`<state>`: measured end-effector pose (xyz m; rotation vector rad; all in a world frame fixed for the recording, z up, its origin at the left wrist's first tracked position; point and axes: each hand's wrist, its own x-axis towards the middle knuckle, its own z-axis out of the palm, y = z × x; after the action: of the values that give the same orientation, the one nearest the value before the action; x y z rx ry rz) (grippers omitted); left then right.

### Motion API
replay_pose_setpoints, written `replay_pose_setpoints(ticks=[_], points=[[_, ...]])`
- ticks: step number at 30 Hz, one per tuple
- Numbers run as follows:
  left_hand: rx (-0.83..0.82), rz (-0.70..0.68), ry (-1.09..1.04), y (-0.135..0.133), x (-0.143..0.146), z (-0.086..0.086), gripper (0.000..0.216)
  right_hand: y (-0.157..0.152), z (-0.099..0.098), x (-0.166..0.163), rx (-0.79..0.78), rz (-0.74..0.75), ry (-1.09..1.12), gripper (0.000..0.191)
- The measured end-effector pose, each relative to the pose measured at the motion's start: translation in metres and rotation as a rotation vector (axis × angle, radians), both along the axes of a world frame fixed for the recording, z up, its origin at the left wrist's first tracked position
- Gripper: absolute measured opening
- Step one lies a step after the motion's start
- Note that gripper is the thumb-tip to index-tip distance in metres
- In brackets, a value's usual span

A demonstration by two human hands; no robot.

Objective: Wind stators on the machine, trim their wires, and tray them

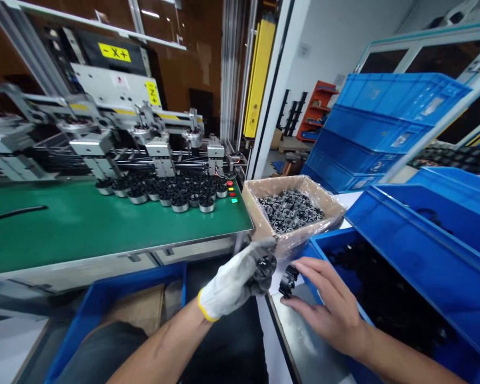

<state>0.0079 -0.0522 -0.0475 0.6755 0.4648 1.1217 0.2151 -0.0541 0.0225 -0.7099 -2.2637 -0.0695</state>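
My left hand [234,280], in a white glove with a yellow cuff, is closed around a round metal core with black slotted edges [265,266]. Its fingers partly cover the core. To its right, my bare right hand [330,298] pinches a black plastic ring piece [288,281] between thumb and fingertips. The two parts are close together but apart. Just beyond them, a cardboard box [260,226] lined with clear plastic holds many grey ring-shaped cores [290,210]. Beside my right forearm, a blue bin [324,240] contains dark plastic parts [376,288].
Several assembled round parts [180,194] stand on the green bench [76,229], in front of machine fixtures [160,154]. Small lit buttons [232,194] sit at the bench corner. Stacked blue crates [368,133] rise behind the box. Another blue bin [88,304] lies below the bench.
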Motion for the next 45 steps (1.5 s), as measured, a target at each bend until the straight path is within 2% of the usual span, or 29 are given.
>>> replay_pose_setpoints(ticks=[2, 4, 7, 10, 17, 24, 28, 31, 35, 40, 45], points=[[0.051, -0.088, 0.043, -0.003, 0.005, 0.001, 0.075, -0.002, 0.003, -0.003, 0.000, 0.008, 0.006, 0.035], [0.129, -0.117, 0.163, -0.006, 0.007, 0.006, 0.086, -0.003, 0.004, -0.004, -0.007, 0.012, 0.013, 0.032], [0.246, -0.072, 0.411, -0.007, 0.007, 0.015, 0.098, -0.003, 0.004, -0.004, -0.016, 0.004, 0.013, 0.026], [0.293, -0.057, 0.558, -0.008, 0.004, 0.019, 0.097, -0.003, 0.003, -0.002, -0.036, 0.010, 0.002, 0.031], [0.244, -0.065, 0.576, -0.008, 0.001, 0.027, 0.090, -0.003, 0.001, -0.001, -0.062, 0.047, 0.005, 0.046], [0.088, -0.159, 0.612, -0.008, 0.001, 0.033, 0.098, -0.003, -0.004, -0.002, -0.059, 0.049, 0.009, 0.043], [0.130, -0.110, 0.691, -0.009, 0.001, 0.034, 0.087, -0.004, -0.006, -0.002, -0.049, 0.019, -0.018, 0.045], [0.153, -0.123, 0.712, -0.010, 0.001, 0.037, 0.086, -0.004, -0.008, -0.001, 0.006, 0.033, -0.052, 0.046], [0.146, -0.109, 0.665, -0.014, 0.002, 0.025, 0.082, 0.000, -0.015, 0.000, 0.074, 0.048, -0.100, 0.046], [0.147, -0.032, 0.386, -0.008, 0.011, -0.002, 0.063, 0.008, -0.011, 0.006, 0.011, 0.067, -0.105, 0.044], [0.307, 0.090, 0.532, 0.004, 0.046, -0.011, 0.051, 0.005, 0.005, 0.014, 0.080, 0.061, -0.135, 0.050]])
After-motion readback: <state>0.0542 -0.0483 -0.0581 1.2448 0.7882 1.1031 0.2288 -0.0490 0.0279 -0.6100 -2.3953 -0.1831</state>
